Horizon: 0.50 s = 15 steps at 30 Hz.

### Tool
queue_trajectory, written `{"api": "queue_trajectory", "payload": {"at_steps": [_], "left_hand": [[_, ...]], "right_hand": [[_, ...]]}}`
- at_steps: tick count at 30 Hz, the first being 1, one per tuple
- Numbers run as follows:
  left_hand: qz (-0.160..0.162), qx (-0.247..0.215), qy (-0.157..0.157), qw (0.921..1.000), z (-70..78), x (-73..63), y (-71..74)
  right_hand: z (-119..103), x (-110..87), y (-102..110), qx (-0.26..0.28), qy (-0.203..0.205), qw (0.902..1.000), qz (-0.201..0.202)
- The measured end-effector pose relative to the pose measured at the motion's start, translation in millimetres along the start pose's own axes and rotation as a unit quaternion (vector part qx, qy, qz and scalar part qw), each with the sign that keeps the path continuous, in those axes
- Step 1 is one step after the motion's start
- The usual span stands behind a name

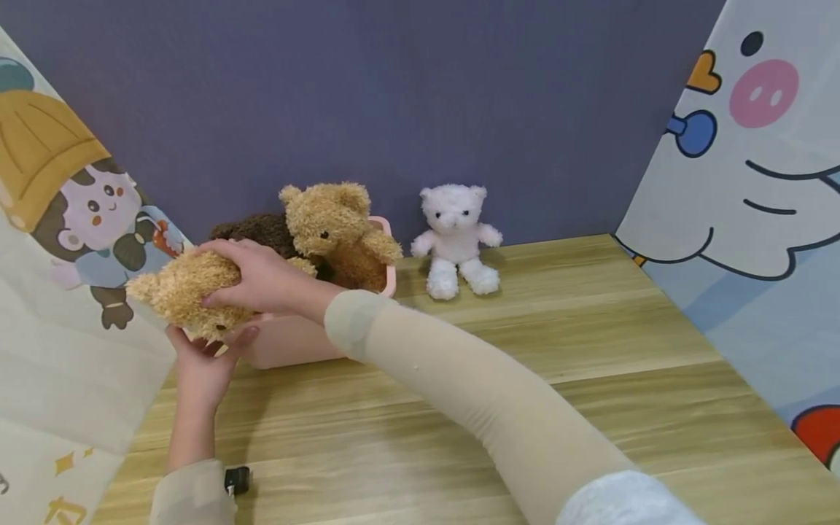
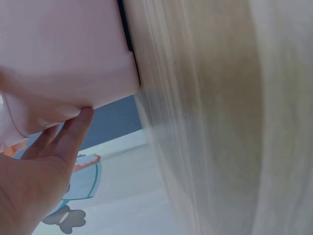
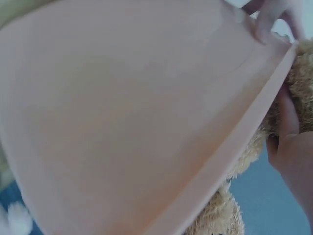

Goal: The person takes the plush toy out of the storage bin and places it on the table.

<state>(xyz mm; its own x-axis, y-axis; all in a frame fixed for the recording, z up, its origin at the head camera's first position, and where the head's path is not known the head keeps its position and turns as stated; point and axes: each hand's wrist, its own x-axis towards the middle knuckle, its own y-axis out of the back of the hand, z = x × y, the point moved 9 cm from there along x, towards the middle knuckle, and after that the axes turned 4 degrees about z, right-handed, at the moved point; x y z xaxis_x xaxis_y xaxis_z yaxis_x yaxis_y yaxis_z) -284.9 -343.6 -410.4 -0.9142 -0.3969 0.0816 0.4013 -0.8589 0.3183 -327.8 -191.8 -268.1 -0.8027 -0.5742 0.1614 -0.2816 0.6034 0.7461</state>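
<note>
My right hand (image 1: 265,281) grips a tan teddy bear (image 1: 180,292) that lies tipped on its side over the left end of a pink storage bin (image 1: 298,341). Below it, my left hand (image 1: 203,364) holds the bin's near left corner, thumb toward the front wall and fingers along the side. The left wrist view shows those fingers (image 2: 68,134) against the bin's smooth wall. A second tan teddy bear (image 1: 328,219) sits upright in the bin's right part. Behind my right hand, a dark brown plush (image 1: 259,232) is partly hidden.
A small white teddy bear (image 1: 455,233) sits on the wooden table (image 1: 525,350), right of the bin. A dark blue-grey panel (image 1: 420,95) rises behind. Cartoon-printed panels (image 1: 741,189) stand at both sides. A small black object (image 1: 237,480) is by my left sleeve.
</note>
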Motion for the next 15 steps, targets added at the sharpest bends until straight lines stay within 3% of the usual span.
{"api": "queue_trajectory", "payload": {"at_steps": [6,15], "left_hand": [[0.002,-0.006,-0.003,1.0000,-0.7,0.0,0.9],[0.002,0.001,0.002,1.0000,-2.0,-1.2,1.2]], "right_hand": [[0,-5.4,0,0.012,-0.026,0.9982,0.053],[3,-17.4,6,0.072,-0.059,0.9880,0.123]]}}
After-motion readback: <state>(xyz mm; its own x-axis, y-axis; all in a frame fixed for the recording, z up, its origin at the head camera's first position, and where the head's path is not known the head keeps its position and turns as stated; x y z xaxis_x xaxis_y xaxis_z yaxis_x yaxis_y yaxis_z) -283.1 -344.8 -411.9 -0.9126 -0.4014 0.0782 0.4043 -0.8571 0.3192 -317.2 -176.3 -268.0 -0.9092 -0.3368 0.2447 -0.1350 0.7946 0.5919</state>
